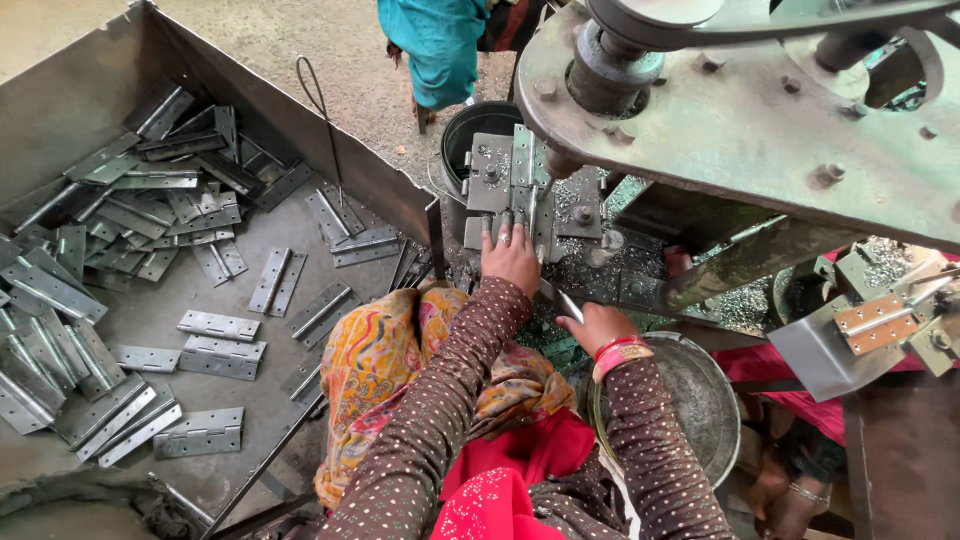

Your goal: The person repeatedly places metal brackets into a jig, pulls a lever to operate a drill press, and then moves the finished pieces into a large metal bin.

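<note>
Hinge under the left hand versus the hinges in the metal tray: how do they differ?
The hinge under the left hand sits alone, held flat on the machine's fixture; the tray hinges lie loose, many, scattered and overlapping at all angles in the metal tray. The fixture hinge is partly hidden by fingers; most tray hinges are untouched and fully visible. Both are grey metal.

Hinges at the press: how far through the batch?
Done: cannot tell; no output pile is identifiable in this view. In hand: the left hand presses a hinge flat on the machine bed, while the right hand pinches a thin metal piece. Left: the metal tray beside the person holds many loose hinges, so plenty seems to remain.
</note>
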